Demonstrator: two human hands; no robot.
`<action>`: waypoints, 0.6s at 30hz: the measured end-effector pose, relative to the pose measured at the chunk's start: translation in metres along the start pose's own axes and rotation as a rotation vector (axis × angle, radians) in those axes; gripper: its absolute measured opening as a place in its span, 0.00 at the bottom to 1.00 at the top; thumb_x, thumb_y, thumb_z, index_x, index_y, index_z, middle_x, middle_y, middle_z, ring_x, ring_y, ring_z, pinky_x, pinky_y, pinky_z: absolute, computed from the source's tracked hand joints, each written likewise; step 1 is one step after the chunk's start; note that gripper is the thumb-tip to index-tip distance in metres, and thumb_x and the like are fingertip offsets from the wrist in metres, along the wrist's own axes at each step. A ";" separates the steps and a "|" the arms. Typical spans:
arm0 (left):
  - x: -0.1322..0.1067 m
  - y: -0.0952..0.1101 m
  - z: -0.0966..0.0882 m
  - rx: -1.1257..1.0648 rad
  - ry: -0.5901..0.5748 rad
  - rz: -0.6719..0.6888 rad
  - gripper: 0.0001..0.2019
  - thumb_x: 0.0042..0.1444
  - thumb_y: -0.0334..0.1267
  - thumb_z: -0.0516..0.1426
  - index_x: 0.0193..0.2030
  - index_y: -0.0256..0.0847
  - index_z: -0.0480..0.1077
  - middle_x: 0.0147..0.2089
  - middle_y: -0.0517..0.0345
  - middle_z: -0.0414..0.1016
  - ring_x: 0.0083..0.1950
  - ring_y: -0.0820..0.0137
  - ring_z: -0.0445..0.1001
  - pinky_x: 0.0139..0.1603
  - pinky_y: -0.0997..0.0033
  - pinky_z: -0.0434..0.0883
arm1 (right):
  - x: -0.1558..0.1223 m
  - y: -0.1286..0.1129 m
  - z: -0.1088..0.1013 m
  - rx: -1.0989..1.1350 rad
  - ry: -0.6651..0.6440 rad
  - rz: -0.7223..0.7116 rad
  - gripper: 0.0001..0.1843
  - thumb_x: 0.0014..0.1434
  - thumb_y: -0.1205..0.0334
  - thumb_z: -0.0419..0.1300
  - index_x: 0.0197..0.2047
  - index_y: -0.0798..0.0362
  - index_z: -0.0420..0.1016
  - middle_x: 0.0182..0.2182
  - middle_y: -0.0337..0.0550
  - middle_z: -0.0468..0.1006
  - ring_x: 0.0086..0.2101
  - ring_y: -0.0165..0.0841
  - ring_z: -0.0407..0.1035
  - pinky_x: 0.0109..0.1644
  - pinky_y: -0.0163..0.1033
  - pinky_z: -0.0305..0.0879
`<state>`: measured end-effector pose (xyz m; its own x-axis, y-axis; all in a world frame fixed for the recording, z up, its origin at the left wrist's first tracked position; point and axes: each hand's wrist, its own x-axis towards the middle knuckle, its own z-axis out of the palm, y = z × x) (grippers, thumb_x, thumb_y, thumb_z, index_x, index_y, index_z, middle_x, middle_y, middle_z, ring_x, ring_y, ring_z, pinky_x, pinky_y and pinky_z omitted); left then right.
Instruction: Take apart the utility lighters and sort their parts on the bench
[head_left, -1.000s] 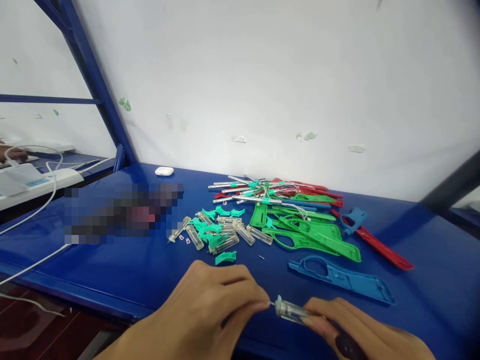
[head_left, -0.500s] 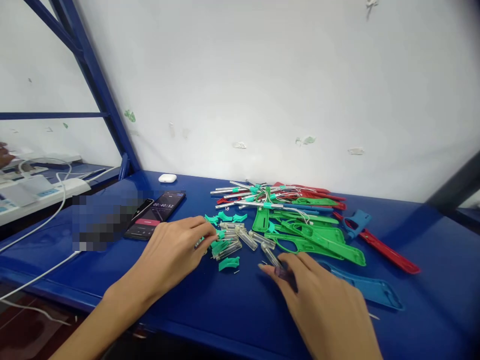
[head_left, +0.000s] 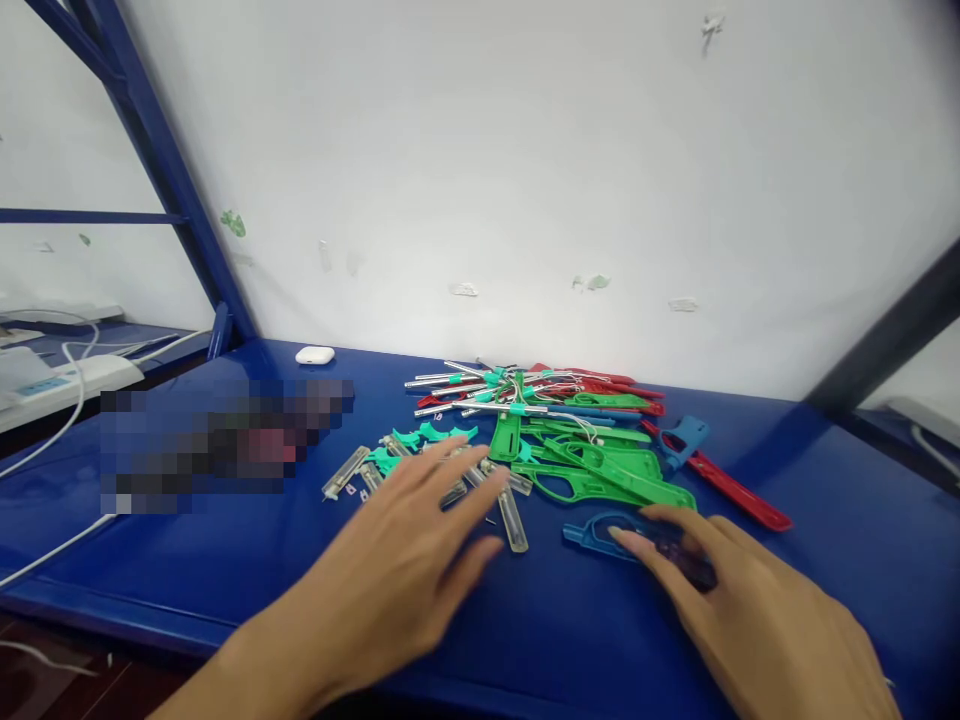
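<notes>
My left hand (head_left: 420, 545) is open, fingers spread, above a group of clear fuel tanks (head_left: 513, 520) and teal triggers (head_left: 448, 432), partly covering them. To the right, my right hand (head_left: 739, 590) is curled around a dark, purplish, see-through thing (head_left: 688, 560), mostly hidden by the fingers. Its thumb and fingertips are at a blue lighter casing half (head_left: 592, 537); I cannot tell whether they grip it. Green casing halves (head_left: 619, 475) lie just beyond, and metal lighter barrels (head_left: 499, 408) with thin white wires are piled behind them.
A red casing half (head_left: 739, 490) and a blue casing piece (head_left: 686, 438) lie at the right. At the back left sits a white earbud case (head_left: 315, 355). A white cable (head_left: 56, 550) crosses the left side. The wall (head_left: 487, 180) bounds the blue table (head_left: 247, 560).
My left hand has moved right and opened from its pinch among the triggers. My right hand has moved right from the clear tanks to the blue casing half. The view has shifted slightly.
</notes>
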<state>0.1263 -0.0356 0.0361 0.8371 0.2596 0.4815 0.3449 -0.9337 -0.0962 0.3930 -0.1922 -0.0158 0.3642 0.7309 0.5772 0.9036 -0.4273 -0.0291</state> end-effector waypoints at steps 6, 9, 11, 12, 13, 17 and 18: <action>0.021 0.017 0.018 -0.068 -0.313 0.155 0.30 0.79 0.52 0.42 0.80 0.39 0.53 0.80 0.46 0.57 0.80 0.51 0.57 0.76 0.40 0.63 | 0.002 0.012 0.012 0.096 -0.092 0.014 0.41 0.70 0.22 0.35 0.50 0.39 0.78 0.41 0.38 0.86 0.32 0.46 0.83 0.27 0.47 0.73; 0.020 0.009 0.023 -0.026 -0.294 0.162 0.28 0.79 0.52 0.43 0.76 0.40 0.61 0.78 0.46 0.61 0.78 0.50 0.61 0.76 0.38 0.61 | 0.004 0.006 0.010 0.097 -0.085 0.017 0.40 0.72 0.24 0.33 0.50 0.40 0.77 0.40 0.39 0.85 0.33 0.45 0.83 0.25 0.45 0.71; 0.016 0.002 0.024 0.005 -0.251 0.177 0.25 0.79 0.49 0.46 0.74 0.42 0.65 0.77 0.47 0.64 0.77 0.50 0.63 0.75 0.39 0.63 | 0.004 0.003 0.008 0.111 -0.081 0.007 0.38 0.74 0.27 0.34 0.51 0.41 0.77 0.41 0.40 0.84 0.34 0.45 0.83 0.26 0.45 0.71; 0.014 -0.002 0.025 0.015 -0.230 0.186 0.23 0.78 0.47 0.48 0.73 0.43 0.66 0.76 0.47 0.66 0.77 0.50 0.64 0.75 0.40 0.63 | 0.005 0.002 0.006 0.121 -0.085 -0.003 0.37 0.75 0.28 0.35 0.52 0.41 0.77 0.42 0.40 0.84 0.34 0.44 0.83 0.26 0.45 0.72; 0.012 -0.006 0.024 0.022 -0.209 0.194 0.22 0.78 0.44 0.49 0.73 0.44 0.67 0.75 0.48 0.67 0.76 0.51 0.65 0.75 0.41 0.64 | 0.005 0.000 0.006 0.130 -0.091 -0.015 0.36 0.75 0.29 0.36 0.53 0.41 0.77 0.43 0.41 0.84 0.35 0.44 0.83 0.27 0.45 0.73; 0.007 -0.020 0.023 0.021 -0.152 0.207 0.21 0.75 0.39 0.53 0.72 0.45 0.68 0.74 0.51 0.70 0.76 0.55 0.66 0.77 0.46 0.62 | 0.004 -0.001 0.005 0.135 -0.096 -0.072 0.35 0.75 0.29 0.38 0.56 0.43 0.76 0.46 0.43 0.82 0.36 0.44 0.83 0.26 0.44 0.74; 0.006 -0.022 0.022 0.021 -0.150 0.205 0.21 0.75 0.39 0.53 0.72 0.44 0.68 0.73 0.51 0.70 0.76 0.56 0.67 0.77 0.47 0.62 | 0.004 0.000 0.006 0.127 -0.101 -0.091 0.35 0.75 0.30 0.38 0.57 0.44 0.76 0.46 0.44 0.82 0.36 0.45 0.83 0.26 0.44 0.74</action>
<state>0.1328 -0.0083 0.0216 0.9435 0.1005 0.3159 0.1689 -0.9657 -0.1974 0.3958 -0.1861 -0.0182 0.2946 0.8157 0.4978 0.9528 -0.2910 -0.0869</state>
